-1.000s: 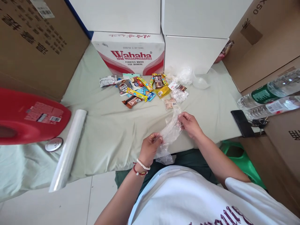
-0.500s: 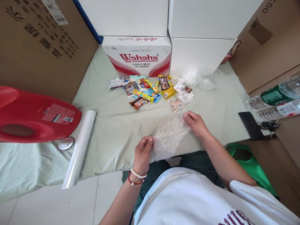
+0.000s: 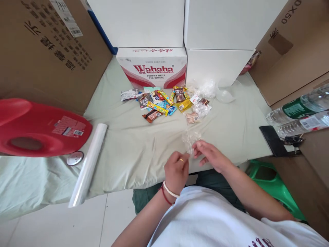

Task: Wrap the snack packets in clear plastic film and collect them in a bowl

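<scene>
My left hand (image 3: 177, 171) and my right hand (image 3: 209, 156) meet over the near edge of the pale green cloth (image 3: 133, 147). Both pinch a crumpled piece of clear plastic film (image 3: 190, 140), now bunched small above my fingers. A ring shows on my left hand and bead bracelets on its wrist. Farther back lies a pile of small snack packets (image 3: 164, 101), with a single wrapped packet (image 3: 192, 117) nearest my hands.
A roll of clear film (image 3: 88, 164) lies at the left beside a red plastic container (image 3: 38, 128) and a small metal lid (image 3: 75, 157). A Wahaha carton (image 3: 153, 67), white boxes and brown cartons ring the cloth. Water bottles (image 3: 298, 111) and a black phone (image 3: 271, 136) sit right.
The film was stretched wide between my hands; now my hands have come together and the film is gathered into a small bunch. The view has shifted slightly.
</scene>
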The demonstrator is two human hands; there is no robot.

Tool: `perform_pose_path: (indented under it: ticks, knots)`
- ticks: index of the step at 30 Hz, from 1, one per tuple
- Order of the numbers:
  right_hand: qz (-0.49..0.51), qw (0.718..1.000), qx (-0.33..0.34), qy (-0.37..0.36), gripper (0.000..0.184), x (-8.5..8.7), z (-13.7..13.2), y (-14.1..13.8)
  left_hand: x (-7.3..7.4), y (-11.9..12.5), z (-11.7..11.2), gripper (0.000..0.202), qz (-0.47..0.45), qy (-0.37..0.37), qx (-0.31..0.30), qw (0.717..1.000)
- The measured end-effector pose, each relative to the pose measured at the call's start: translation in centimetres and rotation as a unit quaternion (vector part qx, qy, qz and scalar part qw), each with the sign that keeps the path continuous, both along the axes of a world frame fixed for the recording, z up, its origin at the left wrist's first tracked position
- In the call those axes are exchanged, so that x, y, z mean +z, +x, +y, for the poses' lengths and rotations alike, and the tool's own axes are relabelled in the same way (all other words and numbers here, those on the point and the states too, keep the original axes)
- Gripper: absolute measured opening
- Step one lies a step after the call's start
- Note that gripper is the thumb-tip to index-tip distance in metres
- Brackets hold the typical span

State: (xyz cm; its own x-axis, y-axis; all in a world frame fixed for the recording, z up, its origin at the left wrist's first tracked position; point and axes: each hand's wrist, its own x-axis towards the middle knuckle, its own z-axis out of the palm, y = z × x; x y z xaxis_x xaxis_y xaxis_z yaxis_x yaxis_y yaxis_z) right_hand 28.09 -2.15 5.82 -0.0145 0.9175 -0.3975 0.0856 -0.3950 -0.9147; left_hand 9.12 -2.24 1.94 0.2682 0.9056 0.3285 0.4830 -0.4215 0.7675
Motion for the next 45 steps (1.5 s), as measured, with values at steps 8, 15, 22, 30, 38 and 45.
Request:
perform_pose_path:
  ticks: [8,15,22,30,38,45]
  knots:
    - [0.104,0.979,-0.173,0.035,0.050,-2.6,0.0,-0.3,-0.9,1.8,-2.0,0.033,-0.055,-0.157,-0.061,0.984]
    - [0.213,0.962,-0.170,0.036,0.049,-1.0,0.6,-1.0,-2.2,0.9,1.3,0.064,-0.048,-0.252,0.147,0.955]
    - [0.139,0.972,-0.174,0.081,0.047,-0.8,2.6,1.2,-1.5,-2.0,4.4,0.028,-0.118,-0.234,0.151,0.953]
    - [-0.143,0.976,-0.050,0.160,0.019,-4.3,10.1,-0.6,-1.6,-8.4,6.7,0.025,-0.058,-0.192,0.305,0.931]
    - [-0.205,0.972,0.013,0.117,0.006,-6.0,11.9,-2.7,0.0,-11.0,5.3,0.031,0.239,0.136,0.173,0.946]
    - [-0.167,0.984,0.026,0.059,0.021,-5.7,10.1,1.8,-3.5,-10.6,8.3,0.063,0.392,0.000,-0.003,0.920]
